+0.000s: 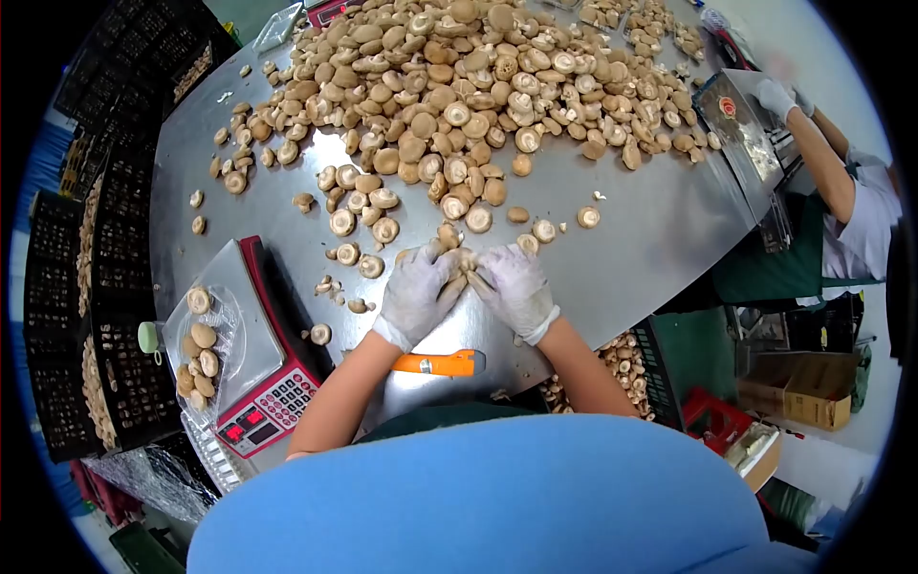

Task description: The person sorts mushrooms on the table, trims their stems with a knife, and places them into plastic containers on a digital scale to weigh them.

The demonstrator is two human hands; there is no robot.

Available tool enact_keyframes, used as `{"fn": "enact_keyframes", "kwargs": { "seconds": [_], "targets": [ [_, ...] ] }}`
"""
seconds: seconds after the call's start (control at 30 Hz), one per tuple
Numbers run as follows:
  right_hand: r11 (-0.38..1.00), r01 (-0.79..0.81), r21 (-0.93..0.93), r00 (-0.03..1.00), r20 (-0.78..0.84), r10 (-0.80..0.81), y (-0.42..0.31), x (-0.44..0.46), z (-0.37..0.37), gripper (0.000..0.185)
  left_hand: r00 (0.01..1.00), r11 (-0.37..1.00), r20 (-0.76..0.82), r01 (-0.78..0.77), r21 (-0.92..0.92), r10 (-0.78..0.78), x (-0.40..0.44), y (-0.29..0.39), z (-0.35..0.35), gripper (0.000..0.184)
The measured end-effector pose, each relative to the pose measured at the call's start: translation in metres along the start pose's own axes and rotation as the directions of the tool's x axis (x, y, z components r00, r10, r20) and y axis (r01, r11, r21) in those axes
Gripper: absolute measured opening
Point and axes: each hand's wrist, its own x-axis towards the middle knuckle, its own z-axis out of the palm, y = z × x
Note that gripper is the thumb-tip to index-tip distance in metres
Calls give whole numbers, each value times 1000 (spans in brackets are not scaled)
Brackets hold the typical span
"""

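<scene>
In white gloves, my left hand (415, 295) and my right hand (517, 289) meet over the near part of the steel table (650, 225). Their fingertips are closed around a mushroom (466, 262), mostly covered by the fingers. An orange-handled cutter (435, 364) lies on the metal just below my hands, touching neither. Loose brown mushrooms sit close beyond my fingers, among them a pale-stemmed one (478, 219) and another one (544, 231) near my right hand. Small cut stems (328, 286) are scattered left of my left hand.
A large mushroom heap (459, 86) covers the table's far side. To the left, a red digital scale (268, 402) carries a clear plastic tray (225, 330) with several mushrooms. Black crates (57, 335) are stacked beyond it. A co-worker's gloved hand (776, 99) is at the right.
</scene>
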Motion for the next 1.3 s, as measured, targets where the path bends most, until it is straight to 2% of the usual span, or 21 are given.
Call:
{"fn": "enact_keyframes", "kwargs": {
  "seconds": [0.03, 0.1, 0.13, 0.2, 0.3, 0.33, 0.47, 0.5, 0.6, 0.67, 0.7, 0.73, 0.77, 0.83, 0.9, 1.0, 1.1, 1.13, 1.2, 1.23, 1.3],
  "targets": [
    [1000, 0, 3, 1000, 0, 0, 3, 2, -5, 29, 997, 998, 24, 67, 9, -68, -5, -2, -1, 41],
    [997, -71, 10, 959, 275, 66, -1, 17, -30, 25, 997, 995, -35, 65, -73, -68, -13, -6, 1, 31],
    [998, -67, 12, 959, 275, 61, 4, 25, -30, 25, 997, 995, -2, 71, -69, -71, -18, -6, 1, 32],
    [995, -16, 100, 988, -151, 31, 19, 49, -29, 37, 996, 996, 47, 80, -39, -78, -23, -2, 0, 38],
    [1000, -5, 18, 977, -215, 9, 46, 91, -13, 50, 994, 994, -14, 105, -27, -105, -18, 9, -10, 44],
    [998, -17, 56, 998, -59, 20, 61, 93, 3, 54, 990, 988, 8, 142, -62, -142, -12, 10, -16, 47],
    [985, 20, 170, 1000, -22, -16, 74, 83, 5, 62, 971, 999, -236, 31, 20, -25, 32, -17, -28, 42],
    [985, 25, 171, 1000, -18, -22, 75, 80, 3, 62, 977, 996, -192, 93, -16, -95, 51, -30, -31, 41],
    [979, 14, 205, 997, 65, -28, 74, 72, -8, 64, 962, 977, -269, 12, 212, 46, 112, -66, -28, 59],
    [956, -16, 292, 999, 52, 1, 76, 69, -10, 64, 975, 971, -219, 11, 237, 42, 145, -84, -16, 64],
    [924, -45, 380, 999, 45, 30, 76, 69, -12, 64, 986, 965, -166, 12, 262, 32, 155, -86, -14, 68],
    [870, -36, 491, 999, -1, 42, 77, 68, -16, 58, 995, 995, -73, 76, 57, -72, 160, -88, -12, 68],
    [875, -38, 483, 999, -4, 45, 75, 67, -23, 58, 995, 996, -76, 68, 51, -64, 161, -87, -12, 68],
    [624, -228, 748, 966, 92, 244, 73, 64, -38, 53, 989, 982, -61, 141, 127, -134, 154, -86, -11, 63],
    [607, -251, 754, 961, 117, 251, 66, 64, -58, 54, 969, 996, -240, -33, 86, 53, 145, -98, -5, 50],
    [440, -251, 862, 963, 176, 204, 62, 64, -66, 60, 986, 994, -154, 76, 81, -62, 122, -86, -21, 30],
    [432, -260, 864, 958, 174, 229, 59, 64, -64, 57, 987, 967, -96, 146, 208, -129, 103, -94, -21, 29],
    [431, -255, 866, 960, 172, 223, 59, 64, -62, 57, 977, 966, -56, 213, 148, -207, 95, -95, -21, 35],
    [243, -338, 909, 917, 260, 303, 62, 63, -54, 52, 975, 961, -59, 223, 162, -216, 80, -93, -22, 39],
    [239, -334, 912, 919, 259, 296, 66, 63, -50, 52, 973, 959, -59, 229, 166, -222, 75, -93, -22, 42],
    [-29, -325, 945, 886, 315, 340, 74, 60, -48, 48, 976, 970, -29, 219, 108, -217, 66, -89, -31, 52]
  ]
}}
